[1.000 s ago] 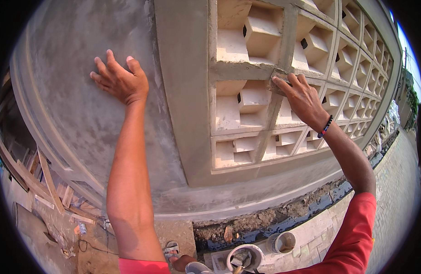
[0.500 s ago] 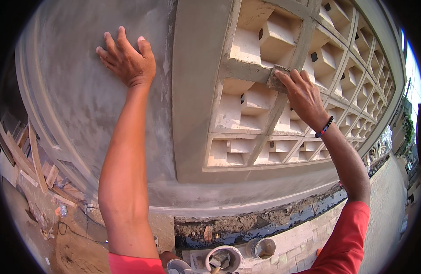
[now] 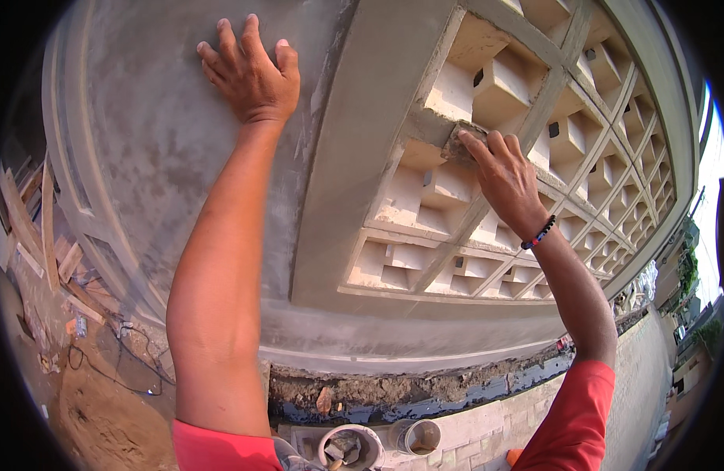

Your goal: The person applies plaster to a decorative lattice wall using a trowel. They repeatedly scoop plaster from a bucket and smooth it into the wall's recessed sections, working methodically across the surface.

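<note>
Honestly I'd keep the flat tool (image 3: pixel 456 144) flush on the mortar strip (image 3: pixel 427 125) between the vent blocks (image 3: pixel 506 85), right hand (image 3: pixel 503 179) pinched on it, left hand (image 3: pixel 256 72) fingers-spread at the grey wall (image 3: pixel 154 118); below, one bucket (image 3: pixel 374 444) has greyish chunks (image 3: pixel 344 448), the smaller pail (image 3: pixel 398 437)'s contents I can't make out.

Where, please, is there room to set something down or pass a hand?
Paving lies bare between the right bucket and orange object; the wall band between the left hand and the lattice is open. Crowded: the lattice joint, where the right hand holds a grey piece, and far left, with planks and cable.
</note>
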Action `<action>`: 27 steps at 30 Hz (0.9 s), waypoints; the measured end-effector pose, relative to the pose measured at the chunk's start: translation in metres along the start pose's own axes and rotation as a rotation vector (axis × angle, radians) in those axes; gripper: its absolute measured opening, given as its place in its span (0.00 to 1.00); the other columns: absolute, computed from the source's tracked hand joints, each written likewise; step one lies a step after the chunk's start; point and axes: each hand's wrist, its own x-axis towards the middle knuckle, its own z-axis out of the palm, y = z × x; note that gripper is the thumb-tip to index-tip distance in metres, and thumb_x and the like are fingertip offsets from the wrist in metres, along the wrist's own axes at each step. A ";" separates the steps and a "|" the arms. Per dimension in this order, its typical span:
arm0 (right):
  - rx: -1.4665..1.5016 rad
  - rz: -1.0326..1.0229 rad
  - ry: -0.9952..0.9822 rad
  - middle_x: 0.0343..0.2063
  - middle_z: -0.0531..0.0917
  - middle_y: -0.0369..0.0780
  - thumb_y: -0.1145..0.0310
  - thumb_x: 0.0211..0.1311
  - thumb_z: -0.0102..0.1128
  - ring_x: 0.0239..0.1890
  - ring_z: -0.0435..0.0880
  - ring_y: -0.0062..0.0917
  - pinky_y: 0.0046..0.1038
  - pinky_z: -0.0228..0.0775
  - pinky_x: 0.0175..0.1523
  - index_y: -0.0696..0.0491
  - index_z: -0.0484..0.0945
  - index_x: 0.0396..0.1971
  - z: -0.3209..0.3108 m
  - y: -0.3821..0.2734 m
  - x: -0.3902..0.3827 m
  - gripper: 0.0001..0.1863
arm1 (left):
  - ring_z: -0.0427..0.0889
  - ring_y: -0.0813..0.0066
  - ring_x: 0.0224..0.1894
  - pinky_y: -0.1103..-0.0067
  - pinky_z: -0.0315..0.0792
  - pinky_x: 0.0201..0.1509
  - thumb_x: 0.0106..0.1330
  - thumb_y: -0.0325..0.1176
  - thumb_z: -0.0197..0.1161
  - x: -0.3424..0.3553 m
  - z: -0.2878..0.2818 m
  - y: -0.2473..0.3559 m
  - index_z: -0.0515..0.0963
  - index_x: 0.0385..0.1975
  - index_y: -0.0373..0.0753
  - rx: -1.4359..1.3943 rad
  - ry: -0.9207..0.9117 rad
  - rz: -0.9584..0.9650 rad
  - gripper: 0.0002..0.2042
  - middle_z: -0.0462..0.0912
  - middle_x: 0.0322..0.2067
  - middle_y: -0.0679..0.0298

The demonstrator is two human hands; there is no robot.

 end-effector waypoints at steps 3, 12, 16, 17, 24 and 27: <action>-0.033 0.064 -0.086 0.37 0.73 0.38 0.79 0.53 0.60 0.40 0.75 0.32 0.32 0.79 0.38 0.42 0.74 0.58 -0.004 0.029 -0.032 0.30 | 0.47 0.30 0.71 0.46 0.48 0.71 0.66 0.48 0.56 0.000 -0.004 0.005 0.65 0.66 0.48 0.009 -0.020 -0.019 0.29 0.56 0.71 0.53; 0.058 -0.039 -0.010 0.36 0.73 0.38 0.79 0.52 0.60 0.40 0.75 0.32 0.32 0.78 0.37 0.43 0.74 0.59 -0.011 -0.024 0.020 0.31 | 0.47 0.34 0.73 0.48 0.45 0.74 0.64 0.43 0.59 0.001 -0.019 0.010 0.64 0.66 0.43 0.013 -0.057 -0.101 0.30 0.57 0.70 0.48; 0.029 -0.025 -0.044 0.36 0.73 0.38 0.78 0.52 0.61 0.41 0.75 0.33 0.33 0.78 0.37 0.42 0.74 0.59 -0.003 -0.006 0.005 0.31 | 0.47 0.37 0.74 0.50 0.44 0.75 0.63 0.40 0.60 0.003 -0.024 0.009 0.64 0.67 0.40 0.052 -0.077 -0.109 0.31 0.57 0.70 0.46; 0.025 0.006 -0.083 0.36 0.73 0.39 0.78 0.51 0.60 0.41 0.75 0.34 0.33 0.78 0.39 0.43 0.74 0.59 -0.009 0.008 -0.009 0.31 | 0.47 0.37 0.74 0.50 0.43 0.75 0.63 0.40 0.60 -0.001 -0.022 0.013 0.64 0.66 0.39 0.021 -0.066 -0.094 0.31 0.56 0.71 0.46; 0.023 0.020 -0.048 0.35 0.72 0.39 0.79 0.50 0.60 0.41 0.75 0.34 0.35 0.78 0.38 0.42 0.73 0.59 -0.022 0.005 -0.024 0.32 | 0.47 0.36 0.74 0.49 0.43 0.75 0.63 0.39 0.60 0.004 -0.021 0.018 0.64 0.66 0.39 0.035 -0.048 -0.093 0.30 0.57 0.70 0.45; 0.075 0.006 -0.046 0.35 0.72 0.39 0.79 0.52 0.61 0.41 0.75 0.34 0.35 0.78 0.38 0.42 0.73 0.59 -0.023 -0.029 0.018 0.31 | 0.47 0.35 0.73 0.49 0.43 0.75 0.62 0.40 0.60 0.005 -0.021 0.012 0.65 0.66 0.39 0.030 -0.034 -0.096 0.30 0.57 0.70 0.45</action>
